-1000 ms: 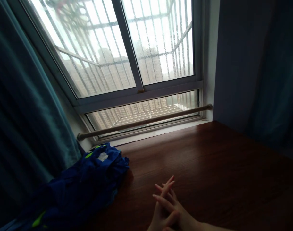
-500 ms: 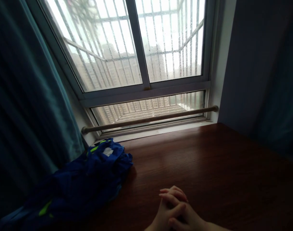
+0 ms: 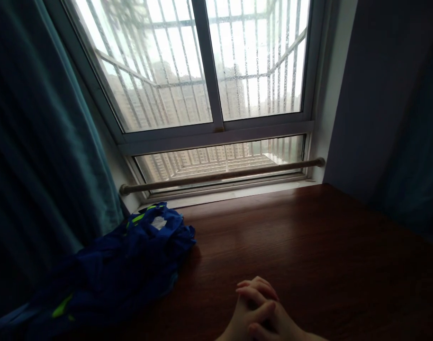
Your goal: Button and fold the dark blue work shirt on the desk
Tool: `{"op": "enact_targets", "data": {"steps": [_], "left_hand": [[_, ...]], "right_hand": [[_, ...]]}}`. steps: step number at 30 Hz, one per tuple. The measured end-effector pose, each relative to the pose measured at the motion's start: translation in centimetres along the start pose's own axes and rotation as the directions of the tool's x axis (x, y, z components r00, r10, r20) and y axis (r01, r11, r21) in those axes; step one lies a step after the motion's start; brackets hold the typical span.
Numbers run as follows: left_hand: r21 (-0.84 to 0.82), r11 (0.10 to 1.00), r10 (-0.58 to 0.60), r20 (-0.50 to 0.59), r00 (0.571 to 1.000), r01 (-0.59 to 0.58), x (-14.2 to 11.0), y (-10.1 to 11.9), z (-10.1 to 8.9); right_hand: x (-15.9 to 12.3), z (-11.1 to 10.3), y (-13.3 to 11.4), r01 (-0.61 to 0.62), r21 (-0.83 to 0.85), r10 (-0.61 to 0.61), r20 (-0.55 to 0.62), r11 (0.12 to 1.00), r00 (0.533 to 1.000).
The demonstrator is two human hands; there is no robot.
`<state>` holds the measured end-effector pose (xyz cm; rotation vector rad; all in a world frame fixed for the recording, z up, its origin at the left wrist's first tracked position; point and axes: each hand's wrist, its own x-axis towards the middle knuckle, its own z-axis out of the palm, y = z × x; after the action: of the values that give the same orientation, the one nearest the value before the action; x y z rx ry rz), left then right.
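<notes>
Low in the view, my left hand (image 3: 235, 323) and my right hand (image 3: 285, 322) are clasped, their fingers interlaced and folded over each other. Both are closed, and no object shows between them. They are over the front part of a dark reddish-brown wooden surface (image 3: 273, 237). To their left, apart from them, a crumpled blue garment (image 3: 131, 260) with bright yellow-green patches and a white patch lies on the wood. The lower edge of the picture cuts off my wrists.
A barred window (image 3: 216, 85) rises behind the wooden surface. Across its lower pane runs a pale rail (image 3: 223, 176). A teal curtain (image 3: 67, 142) hangs at the left, and a dark wall (image 3: 373, 94) stands to the right.
The view has shifted very slightly, with the window a little further right. My hands stay clasped in nearly the same place, and the garment lies as before.
</notes>
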<state>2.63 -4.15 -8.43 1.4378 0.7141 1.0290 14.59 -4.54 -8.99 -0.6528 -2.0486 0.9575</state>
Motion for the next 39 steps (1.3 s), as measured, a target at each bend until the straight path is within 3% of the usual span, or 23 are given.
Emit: {"op": "enact_targets", "data": {"steps": [11,20,39], "left_hand": [[-0.078,0.997,-0.01,-0.014,1.0,0.009,0.1,-0.9,0.0],[-0.085,0.996,0.031,0.002,1.0,-0.03,0.0,-1.2,0.0],[-0.048,0.999,-0.014,-0.019,1.0,0.013,0.1,-1.5,-0.1]], "right_hand": [[0.0,0.0,-0.7,-0.013,0.038,0.013,-0.016,0.999,1.0],[-0.2,-0.2,-0.9,-0.038,0.048,0.039,-0.018,0.998,0.999],[0.0,-0.1,-0.9,-0.045,0.051,0.046,-0.024,0.998,0.999]]}}
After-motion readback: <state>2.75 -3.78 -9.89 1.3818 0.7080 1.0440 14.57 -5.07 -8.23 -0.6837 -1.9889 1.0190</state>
